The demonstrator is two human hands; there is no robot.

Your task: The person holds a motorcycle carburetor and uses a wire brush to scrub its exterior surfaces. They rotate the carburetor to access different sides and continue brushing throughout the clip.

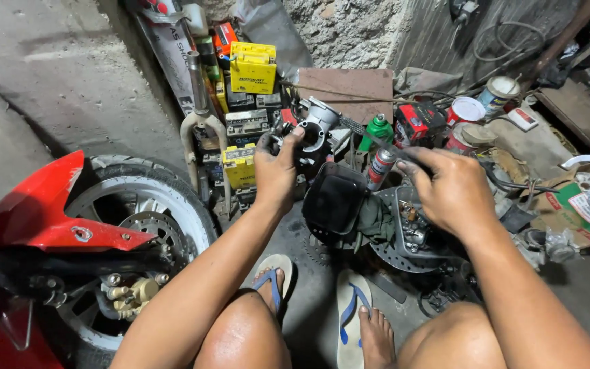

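Carburetor body [317, 130] sits at my twelve o'clock, raised off the floor, its long axis tilted roughly from seven to one. My left hand [276, 171] is the nearer: fingers closed around its left flank, thumb up against the metal. My right hand [448, 188] is at two o'clock, apart from the carburetor, fingers curled shut on a thin dark tool [377, 140] whose tip slants toward eleven, reaching the casting. Black tray [332, 199] lies just below, at six o'clock of the carburetor. Red motorcycle wheel [138, 205] off at nine.
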